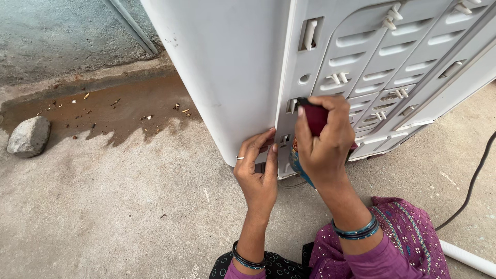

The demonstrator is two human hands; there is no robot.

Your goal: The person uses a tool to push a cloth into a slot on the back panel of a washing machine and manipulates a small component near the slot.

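Observation:
A large white appliance [232, 67] stands on the concrete floor, its vented plastic back panel [392, 57] facing me. My right hand [323, 142] is wrapped around the dark red handle of a tool [314, 118], its tip pressed against the panel's lower left edge. The tool's shaft is hidden by my fingers. My left hand [258, 173] rests flat against the appliance's lower corner, fingers touching the seam between the side wall and the back panel. It wears a ring and holds nothing.
A grey stone [28, 135] lies at the far left on the floor. Small debris [147, 116] is scattered on a damp brown patch by the wall. A dark cable [473, 181] and a white pipe [467, 257] run at the right.

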